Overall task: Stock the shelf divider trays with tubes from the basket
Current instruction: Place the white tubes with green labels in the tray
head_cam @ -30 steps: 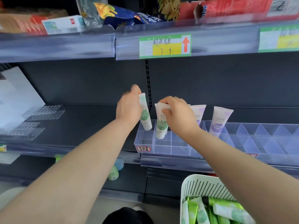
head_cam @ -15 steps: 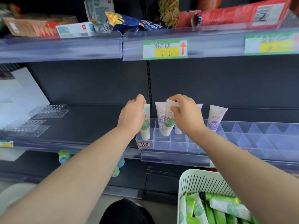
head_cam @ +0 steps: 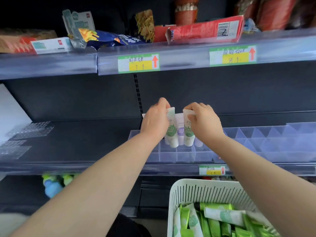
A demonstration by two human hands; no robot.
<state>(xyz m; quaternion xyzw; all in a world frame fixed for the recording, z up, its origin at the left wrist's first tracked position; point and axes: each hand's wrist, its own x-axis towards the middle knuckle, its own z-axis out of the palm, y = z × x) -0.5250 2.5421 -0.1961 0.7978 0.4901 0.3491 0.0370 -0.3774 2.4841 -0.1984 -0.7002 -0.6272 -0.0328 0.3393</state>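
The left green tube [head_cam: 171, 131] and right green tube [head_cam: 188, 132] stand cap-down in the clear divider tray [head_cam: 256, 146], a purple tube [head_cam: 180, 130] between them. At five o'clock from the tray, the white basket [head_cam: 205, 190] holds more tubes [head_cam: 213, 224].

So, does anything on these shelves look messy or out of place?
Yes, the top shelf. A red box lies on its side with an end flap open, and a blue bag lies slumped left of it. Each tube in the tray stands roughly upright.

Left hand [head_cam: 154, 124], right hand [head_cam: 205, 124], forearms [head_cam: 102, 182] showing bare to lower frame edge. Black garment [head_cam: 126, 226] showing bottom centre, detail unclear.
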